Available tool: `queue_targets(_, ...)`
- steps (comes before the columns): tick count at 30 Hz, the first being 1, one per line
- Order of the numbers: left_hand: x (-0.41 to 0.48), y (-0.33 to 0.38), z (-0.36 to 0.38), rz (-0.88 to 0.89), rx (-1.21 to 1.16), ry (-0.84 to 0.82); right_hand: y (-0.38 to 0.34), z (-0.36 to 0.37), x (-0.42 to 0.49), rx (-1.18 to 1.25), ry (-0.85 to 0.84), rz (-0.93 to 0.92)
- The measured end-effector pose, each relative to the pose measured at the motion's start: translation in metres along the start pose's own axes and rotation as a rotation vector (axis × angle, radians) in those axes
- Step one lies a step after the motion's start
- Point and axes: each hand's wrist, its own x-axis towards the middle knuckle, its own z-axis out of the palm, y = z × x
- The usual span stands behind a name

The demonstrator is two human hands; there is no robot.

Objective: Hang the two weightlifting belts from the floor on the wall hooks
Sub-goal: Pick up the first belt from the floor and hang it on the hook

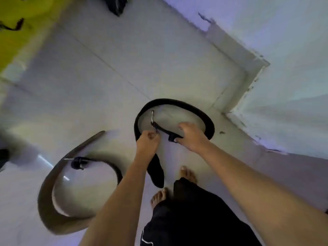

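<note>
Head view shows both hands, left hand (148, 139) and right hand (190, 136), gripping the stiff, looped black belt (177, 102) near its buckle (152, 117), the best hold.

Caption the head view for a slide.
Both hands grip the black belt; the tan belt lies on the floor.

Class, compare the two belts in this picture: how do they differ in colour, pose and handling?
The black belt is dark; the tan belt is brownish grey. The black belt curls into a nearly closed loop; the tan belt lies in an open curve. The left hand and right hand both grip the black belt; nothing touches the tan belt on the floor. Both are wide belts with metal buckles.
</note>
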Motion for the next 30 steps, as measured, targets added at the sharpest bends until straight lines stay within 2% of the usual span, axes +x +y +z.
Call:
queue_targets(6,0.084,-0.058,0.051,-0.107,-0.098,-0.048,0.039,0.080,0.078,-0.160,-0.139,-0.004)
queue_targets(12,0.082,-0.056,0.059,-0.141,-0.231,-0.083,0.034,0.076,0.073,-0.002,0.023,0.024)
queue_targets(15,0.043,-0.033,0.046,-0.153,-0.362,-0.122,0.017,0.039,0.038,0.156,0.069,0.077)
queue_targets(19,-0.039,0.032,0.007,0.035,-0.492,-0.125,-0.023,-0.039,-0.038,0.537,0.175,0.118)
queue_targets(23,-0.142,0.117,-0.051,0.099,-0.636,-0.149,-0.080,-0.144,-0.139,0.828,0.319,0.086)
queue_targets(26,-0.223,0.185,-0.097,0.256,-0.677,-0.248,-0.122,-0.225,-0.219,0.951,0.425,0.032)
queue_targets(30,-0.322,0.262,-0.143,0.483,-0.762,-0.253,-0.159,-0.310,-0.318,0.983,0.581,-0.091)
